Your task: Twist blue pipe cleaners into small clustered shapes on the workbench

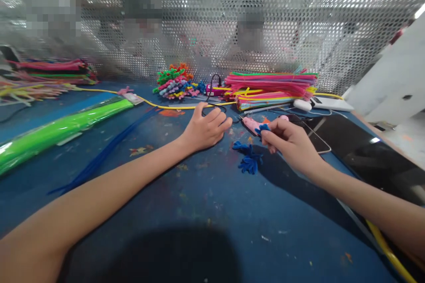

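Note:
My right hand [292, 143] pinches a small blue fuzzy pipe-cleaner piece [263, 128] between thumb and fingers. Just beyond it lies a pink glue gun [250, 125], its narrow tip pointing left and its rear partly hidden by that hand. Below and left of the pinch, a few looped blue pipe-cleaner pieces [249, 164] rest on the blue table [186, 212]. My left hand [206, 129] sits on the table with its fingers curled closed, close to a black cable [208, 93]. Whatever those fingers may hold is hidden.
Long blue pipe cleaners [109, 148] and a green packet [66, 126] lie left. Behind are twisted colourful pieces [177, 82], a pipe-cleaner bundle [270, 86] and a power strip [332, 103]. A dark glossy panel [375, 146] lies right; a perforated metal screen [206, 17] stands behind.

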`<state>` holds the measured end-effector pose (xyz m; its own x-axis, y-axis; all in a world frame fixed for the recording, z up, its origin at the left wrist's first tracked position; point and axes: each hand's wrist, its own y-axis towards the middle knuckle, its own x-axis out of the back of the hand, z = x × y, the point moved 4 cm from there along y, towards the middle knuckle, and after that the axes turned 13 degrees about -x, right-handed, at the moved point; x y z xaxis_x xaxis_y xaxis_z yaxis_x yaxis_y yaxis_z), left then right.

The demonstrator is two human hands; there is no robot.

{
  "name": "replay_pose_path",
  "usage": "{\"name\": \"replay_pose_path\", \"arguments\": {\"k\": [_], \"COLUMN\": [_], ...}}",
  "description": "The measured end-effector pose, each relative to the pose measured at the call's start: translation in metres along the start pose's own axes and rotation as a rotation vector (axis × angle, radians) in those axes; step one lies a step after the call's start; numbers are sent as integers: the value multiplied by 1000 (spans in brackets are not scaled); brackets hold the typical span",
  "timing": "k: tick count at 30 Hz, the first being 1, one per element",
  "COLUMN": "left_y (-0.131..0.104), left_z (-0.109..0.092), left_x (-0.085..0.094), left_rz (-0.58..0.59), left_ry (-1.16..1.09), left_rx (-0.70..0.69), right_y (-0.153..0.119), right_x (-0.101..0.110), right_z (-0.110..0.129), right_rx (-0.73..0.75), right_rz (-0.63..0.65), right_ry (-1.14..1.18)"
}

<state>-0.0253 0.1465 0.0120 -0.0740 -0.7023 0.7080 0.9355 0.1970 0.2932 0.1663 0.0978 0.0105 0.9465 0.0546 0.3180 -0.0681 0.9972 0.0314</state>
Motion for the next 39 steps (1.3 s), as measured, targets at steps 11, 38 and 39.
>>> {"name": "replay_pose_path", "arguments": {"k": [11,38,39], "left_y": [0,-5,-5], "left_z": [-46,-90,-90], "left_x": [55,78,79], "left_rz": [-364,-247,-250], "left_ry": [-54,-819,-815], "left_rx": [-22,19,17], "right_y": [-70,-104,-105], "right_x": [-28,-29,-30], "right_z": [-5,-16,-16], "right_rx": [-329,-366,-389], "right_rz": [409,440,483], "right_ry": [178,317,344]}}
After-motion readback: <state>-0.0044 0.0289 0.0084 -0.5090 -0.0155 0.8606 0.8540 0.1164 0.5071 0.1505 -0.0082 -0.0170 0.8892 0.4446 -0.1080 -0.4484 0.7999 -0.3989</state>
